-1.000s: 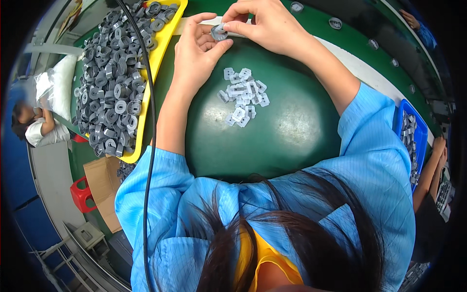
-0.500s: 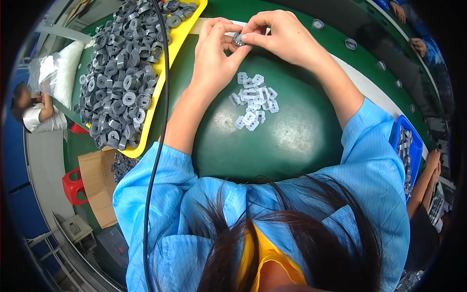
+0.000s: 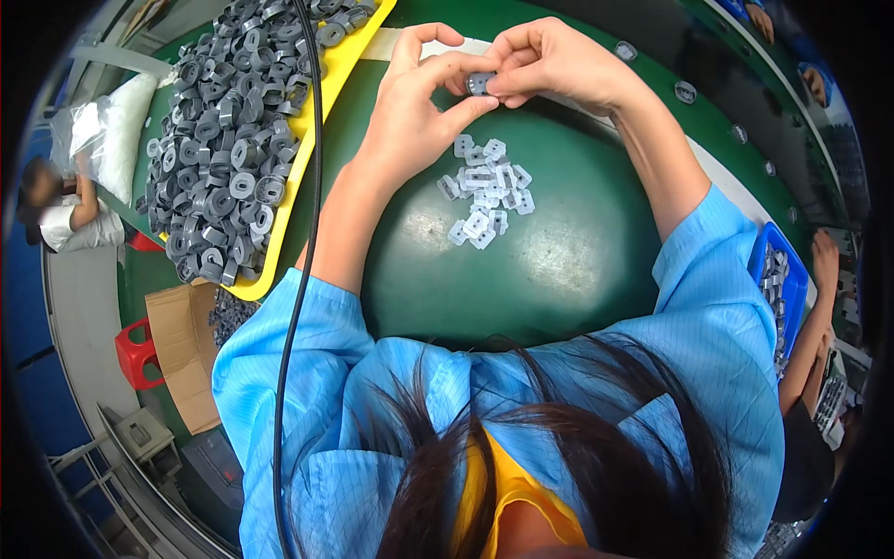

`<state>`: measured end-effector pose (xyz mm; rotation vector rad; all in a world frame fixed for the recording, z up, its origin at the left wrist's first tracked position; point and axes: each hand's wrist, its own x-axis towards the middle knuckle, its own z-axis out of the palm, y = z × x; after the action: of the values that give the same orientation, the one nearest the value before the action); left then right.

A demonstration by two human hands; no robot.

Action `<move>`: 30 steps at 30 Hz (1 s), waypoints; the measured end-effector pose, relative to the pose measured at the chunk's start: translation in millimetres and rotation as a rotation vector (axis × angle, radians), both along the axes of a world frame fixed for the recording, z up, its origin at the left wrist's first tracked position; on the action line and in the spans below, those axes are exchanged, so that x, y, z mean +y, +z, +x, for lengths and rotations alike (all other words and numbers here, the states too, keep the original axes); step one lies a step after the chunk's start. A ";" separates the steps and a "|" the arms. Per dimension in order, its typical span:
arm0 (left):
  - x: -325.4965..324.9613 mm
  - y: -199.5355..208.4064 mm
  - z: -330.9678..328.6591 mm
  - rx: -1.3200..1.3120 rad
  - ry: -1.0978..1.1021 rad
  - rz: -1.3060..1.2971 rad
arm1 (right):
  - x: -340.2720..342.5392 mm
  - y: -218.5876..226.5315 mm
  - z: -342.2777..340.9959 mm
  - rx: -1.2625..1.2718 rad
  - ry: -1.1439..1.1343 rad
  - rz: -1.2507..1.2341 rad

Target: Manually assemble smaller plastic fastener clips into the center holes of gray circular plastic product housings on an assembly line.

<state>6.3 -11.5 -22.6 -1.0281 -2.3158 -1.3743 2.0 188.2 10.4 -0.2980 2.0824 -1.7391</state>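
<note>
Between both hands, at the far side of the green table (image 3: pixel 568 289), is a small grey plastic ring-shaped part (image 3: pixel 480 84). My left hand (image 3: pixel 417 98) pinches it from the left between thumb and a finger, while the index finger arches above. On the other side, the thumb and fingertips of my right hand (image 3: pixel 563 70) press against the same part and cover some of it. Nearer to me lies a loose pile of small translucent white plastic pieces (image 3: pixel 484 191), touched by neither hand.
A yellow tray (image 3: pixel 296 172) heaped with grey ring parts (image 3: pixel 219 149) stands at left, behind a hanging black cable (image 3: pixel 312 177). Single parts (image 3: pixel 685 91) lie on a green strip beyond a white edge. A blue bin (image 3: pixel 794 289) sits at right, near a co-worker's arm (image 3: pixel 815 326).
Both hands have shifted slightly right with the grey part, which is now turned differently. Parts on the green strip have moved right and nearer. The co-worker's hand at right has risen in the picture.
</note>
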 end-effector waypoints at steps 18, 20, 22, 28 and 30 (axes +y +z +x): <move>-42.0 31.8 4.2 -0.233 -0.056 -0.511 | 50.7 -55.1 -53.5 0.190 -0.545 0.069; -43.9 30.0 2.5 -0.277 -0.066 -0.544 | 51.0 -59.4 -53.0 0.448 -0.672 0.326; -40.1 31.4 1.7 -0.319 -0.069 -0.550 | 44.6 -55.2 -46.0 0.772 -0.746 0.639; -41.8 6.3 -20.8 -0.513 -0.061 -0.135 | -2.5 -14.1 -0.3 0.858 -0.335 0.664; -38.2 4.6 -20.3 -0.704 -0.031 0.096 | -22.8 -10.3 17.5 0.798 -0.153 0.696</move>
<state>-13.9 -49.7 -18.0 -0.6058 -2.6481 -2.0955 19.5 165.4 0.1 -0.7035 3.1797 -0.8953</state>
